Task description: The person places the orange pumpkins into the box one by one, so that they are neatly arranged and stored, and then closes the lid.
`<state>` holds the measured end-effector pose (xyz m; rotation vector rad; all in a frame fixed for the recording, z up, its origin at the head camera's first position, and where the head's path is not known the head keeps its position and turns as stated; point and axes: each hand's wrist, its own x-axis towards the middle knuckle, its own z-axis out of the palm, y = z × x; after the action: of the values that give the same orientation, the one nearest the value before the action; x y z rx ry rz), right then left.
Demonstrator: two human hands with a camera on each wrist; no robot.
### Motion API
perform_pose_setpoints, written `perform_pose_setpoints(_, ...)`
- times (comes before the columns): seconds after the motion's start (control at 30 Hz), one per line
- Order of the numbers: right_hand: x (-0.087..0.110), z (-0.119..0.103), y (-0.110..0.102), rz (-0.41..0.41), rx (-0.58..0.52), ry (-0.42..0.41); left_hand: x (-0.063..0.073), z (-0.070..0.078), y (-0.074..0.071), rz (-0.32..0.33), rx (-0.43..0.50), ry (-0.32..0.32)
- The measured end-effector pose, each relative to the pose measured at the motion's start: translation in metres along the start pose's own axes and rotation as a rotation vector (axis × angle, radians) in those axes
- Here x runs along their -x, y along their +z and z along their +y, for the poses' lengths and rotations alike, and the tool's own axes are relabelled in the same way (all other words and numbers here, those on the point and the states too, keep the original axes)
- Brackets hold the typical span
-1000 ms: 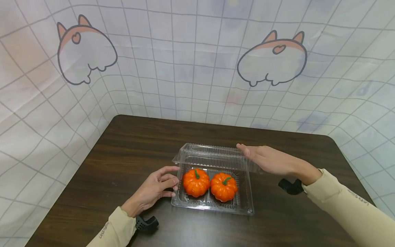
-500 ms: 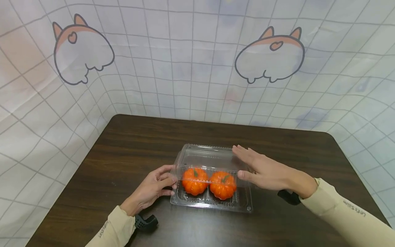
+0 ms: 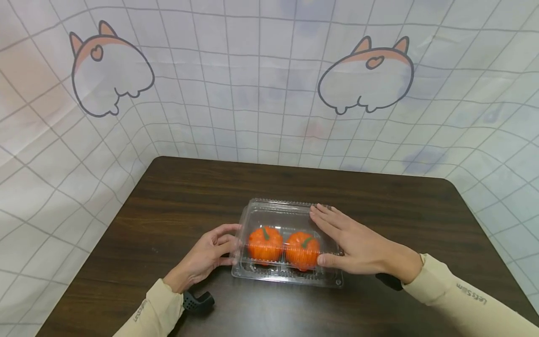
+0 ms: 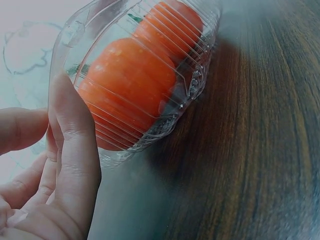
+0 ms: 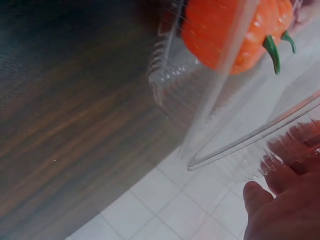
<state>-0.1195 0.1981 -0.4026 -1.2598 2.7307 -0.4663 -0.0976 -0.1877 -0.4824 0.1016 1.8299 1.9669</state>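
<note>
Two orange toy pumpkins (image 3: pixel 265 244) with green stems sit side by side in a clear plastic clamshell container (image 3: pixel 286 279). Its hinged lid (image 3: pixel 278 216) leans low over them, its front edge a little above the base. At the left side, my left hand (image 3: pixel 204 255) holds the container's edge with bent fingers; the left wrist view shows a thumb and finger (image 4: pixel 75 150) at the clear rim. My right hand (image 3: pixel 358 243) lies with straight fingers against the lid's right part. In the right wrist view, the lid stands apart from the base's rim at that side.
The dark wood-grain table (image 3: pixel 189 187) stretches around the container. A white gridded curtain (image 3: pixel 252 84) with cartoon animals hangs behind and at both sides. A black strap device (image 3: pixel 198 303) sits at each wrist.
The lid has swung forward and down over the pumpkins. My right hand has come with it, turning palm down. My left hand has stayed at the container's left edge.
</note>
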Motion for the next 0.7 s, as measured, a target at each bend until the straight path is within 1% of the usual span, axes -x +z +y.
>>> perform_pose_setpoints(0.17,0.001,0.001,0.007,0.033,0.080,-0.052,0.000,0.001,0.000,-0.006,0.002,-0.001)
perform_pose_setpoints(0.53,0.004,0.001,0.020,0.067,0.207,-0.070,0.002,0.002,0.000,0.015,0.007,-0.021)
perform_pose_setpoints(0.7,0.004,0.003,0.027,0.096,0.258,-0.098,0.002,0.001,0.001,0.017,0.016,-0.032)
